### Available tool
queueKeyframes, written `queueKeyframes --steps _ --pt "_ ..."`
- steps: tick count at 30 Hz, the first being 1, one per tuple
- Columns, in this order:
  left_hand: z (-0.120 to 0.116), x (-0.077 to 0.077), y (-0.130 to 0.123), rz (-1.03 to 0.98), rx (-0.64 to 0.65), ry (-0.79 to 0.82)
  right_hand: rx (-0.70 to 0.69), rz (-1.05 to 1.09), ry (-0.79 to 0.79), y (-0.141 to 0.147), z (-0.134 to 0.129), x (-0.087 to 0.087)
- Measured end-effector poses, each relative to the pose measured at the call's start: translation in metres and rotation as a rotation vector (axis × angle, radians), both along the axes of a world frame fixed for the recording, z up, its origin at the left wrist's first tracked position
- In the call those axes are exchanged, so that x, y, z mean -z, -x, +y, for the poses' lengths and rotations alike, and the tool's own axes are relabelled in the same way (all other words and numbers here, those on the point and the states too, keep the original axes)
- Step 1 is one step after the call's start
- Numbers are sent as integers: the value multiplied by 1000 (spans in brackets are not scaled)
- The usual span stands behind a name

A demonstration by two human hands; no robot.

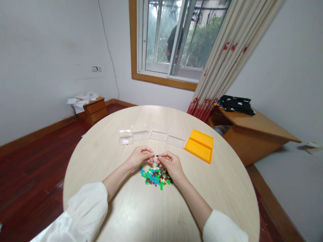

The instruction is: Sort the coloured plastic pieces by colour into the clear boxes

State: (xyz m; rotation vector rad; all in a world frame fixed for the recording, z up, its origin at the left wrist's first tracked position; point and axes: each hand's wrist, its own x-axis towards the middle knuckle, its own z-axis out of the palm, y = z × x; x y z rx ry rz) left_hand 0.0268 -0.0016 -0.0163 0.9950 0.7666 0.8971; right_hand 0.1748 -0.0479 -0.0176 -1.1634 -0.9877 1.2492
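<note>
A heap of small toy bricks (153, 176) in green, blue, brown and a little yellow lies on the round table, just below both hands. My right hand (171, 164) pinches a small dark brown brick (157, 155) between thumb and fingertip, above the heap's far edge. Close beside it, my left hand (141, 156) has thumb and forefinger pressed together. Whatever those left fingertips hold, if anything, is too small to make out. The right hand covers part of the heap's right side.
Several clear plastic boxes (158, 135) stand in an arc beyond my hands; the leftmost clear box (122, 141) contains something white. A yellow two-part tray (200, 153) lies to their right. The pale round table (141, 222) has a curved edge; a wooden desk (262, 129) stands beyond it.
</note>
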Motion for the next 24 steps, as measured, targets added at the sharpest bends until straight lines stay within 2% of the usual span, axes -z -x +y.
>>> queueKeyframes --steps 3,7,24 --pt "-2 -1 -1 -11 2 -61 1 59 34 1 -1 -1" --pt "-2 -1 -1 -55 17 -37 -11 93 20 0 -3 -3" --pt "-2 2 -1 9 -3 -62 -38 51 -31 1 -4 -6"
